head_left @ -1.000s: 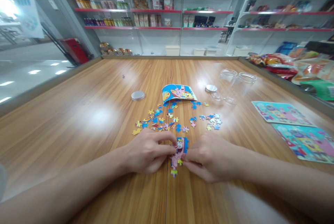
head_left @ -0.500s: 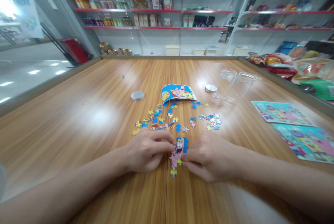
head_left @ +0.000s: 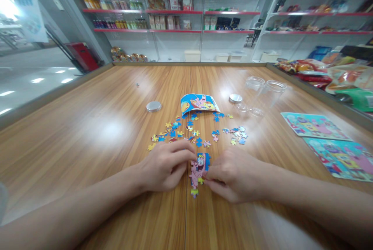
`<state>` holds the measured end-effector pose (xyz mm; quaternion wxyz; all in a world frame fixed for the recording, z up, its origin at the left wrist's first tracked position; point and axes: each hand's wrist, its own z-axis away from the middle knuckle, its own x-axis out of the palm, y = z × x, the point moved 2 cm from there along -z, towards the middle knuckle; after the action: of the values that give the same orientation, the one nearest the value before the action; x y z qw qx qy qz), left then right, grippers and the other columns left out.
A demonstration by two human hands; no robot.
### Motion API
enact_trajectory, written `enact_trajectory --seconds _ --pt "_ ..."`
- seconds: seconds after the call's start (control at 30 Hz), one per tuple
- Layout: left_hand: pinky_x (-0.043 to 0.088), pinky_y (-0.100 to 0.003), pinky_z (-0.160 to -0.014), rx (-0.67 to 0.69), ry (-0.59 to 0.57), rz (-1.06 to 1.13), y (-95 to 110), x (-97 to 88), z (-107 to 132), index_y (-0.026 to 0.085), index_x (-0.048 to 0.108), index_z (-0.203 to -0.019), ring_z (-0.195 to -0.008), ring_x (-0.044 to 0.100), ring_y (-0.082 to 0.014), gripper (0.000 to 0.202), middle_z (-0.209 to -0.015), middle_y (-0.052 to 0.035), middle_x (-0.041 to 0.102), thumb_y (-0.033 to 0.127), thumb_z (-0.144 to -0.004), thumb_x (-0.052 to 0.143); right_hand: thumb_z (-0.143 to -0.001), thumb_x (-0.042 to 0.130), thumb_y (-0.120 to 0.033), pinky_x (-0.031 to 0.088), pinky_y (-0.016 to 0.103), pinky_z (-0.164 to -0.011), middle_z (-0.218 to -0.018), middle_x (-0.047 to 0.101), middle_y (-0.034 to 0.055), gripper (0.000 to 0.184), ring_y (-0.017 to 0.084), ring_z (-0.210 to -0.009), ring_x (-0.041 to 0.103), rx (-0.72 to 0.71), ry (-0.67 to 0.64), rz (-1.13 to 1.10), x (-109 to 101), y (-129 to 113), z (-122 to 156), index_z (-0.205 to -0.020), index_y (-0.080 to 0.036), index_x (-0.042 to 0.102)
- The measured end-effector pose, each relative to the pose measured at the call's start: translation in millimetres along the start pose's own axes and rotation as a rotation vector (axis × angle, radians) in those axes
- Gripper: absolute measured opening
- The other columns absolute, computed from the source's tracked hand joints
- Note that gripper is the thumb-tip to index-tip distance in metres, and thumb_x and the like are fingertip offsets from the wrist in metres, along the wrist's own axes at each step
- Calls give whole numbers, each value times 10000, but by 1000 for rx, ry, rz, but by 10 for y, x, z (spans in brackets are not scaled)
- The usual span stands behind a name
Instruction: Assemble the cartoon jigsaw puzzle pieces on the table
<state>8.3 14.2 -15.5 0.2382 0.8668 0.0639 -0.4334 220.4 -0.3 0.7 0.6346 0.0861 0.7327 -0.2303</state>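
A small joined patch of puzzle pieces (head_left: 197, 172), pink and blue, lies on the wooden table (head_left: 101, 125) between my two hands. My left hand (head_left: 164, 166) rests at its left edge, fingers curled, the forefinger reaching toward the patch's top. My right hand (head_left: 233, 174) pinches the patch's right edge with bent fingers. Just beyond my hands, several loose puzzle pieces (head_left: 189, 133) lie scattered. Behind them lies a curled picture sheet (head_left: 199, 104).
Two silver lids (head_left: 154, 106) (head_left: 236, 98) and two clear jars (head_left: 253, 92) lying on their sides sit farther back. Two picture cards (head_left: 314, 125) (head_left: 342, 158) lie at the right. Snack bags (head_left: 335, 75) line the right edge. Store shelves (head_left: 175, 11) stand behind.
My left hand has shifted slightly up and left, its forefinger now stretching along the top of the joined patch. My right hand and the patch stay where they were.
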Motion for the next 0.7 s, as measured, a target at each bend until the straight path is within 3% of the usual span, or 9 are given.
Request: enact_trajectory --seconds 0.07,0.17,0.27,0.47,0.6,0.7 --pt "568 -307 -748 -86 12 -24 6 6 -11 161 661 -1064 -884 659 -177 218 -1007 -82 675 117 -899 526 -877 535 -196 268 252 -507 -591 664 29 210 106 -494 535 -1 -3 -1 6 2 4 -702 -168 649" --pt "550 -319 -721 -160 -81 -92 29 25 -25 178 670 -1041 -840 642 -179 173 -1014 -73 646 282 -920 601 -882 537 -208 261 261 -506 -592 668 34 218 112 -492 541 -1 6 -1 21 5 13 -708 -166 661" --pt "534 -324 -725 -185 -161 -124 43 32 -29 191 671 -1006 -834 635 -176 184 -1045 -66 633 345 -939 597 -897 535 -221 234 275 -499 -600 679 41 236 116 -484 539 4 6 22 25 -2 23 -721 -165 682" --pt "529 -312 -754 -210 -190 -74 24 39 -18 175 619 -972 -854 629 -181 150 -979 -64 641 320 -956 585 -915 523 -229 179 293 -498 -595 666 29 239 103 -450 482 12 -29 93 -21 -52 18 -732 -169 665" --pt "503 -273 -688 -183 -129 -55 19 60 -5 181 608 -944 -761 641 -153 86 -867 -32 675 226 -975 541 -855 562 -190 158 306 -493 -627 659 27 77 118 -467 484 44 -76 132 -29 -83 18 -842 -160 632" --pt "454 -228 -595 -177 -34 -20 24 59 0 181 608 -917 -658 623 -121 78 -789 -4 682 174 -962 544 -827 582 -187 128 314 -494 -663 671 31 158 123 -468 473 63 -85 181 -28 -85 28 -979 -154 610"
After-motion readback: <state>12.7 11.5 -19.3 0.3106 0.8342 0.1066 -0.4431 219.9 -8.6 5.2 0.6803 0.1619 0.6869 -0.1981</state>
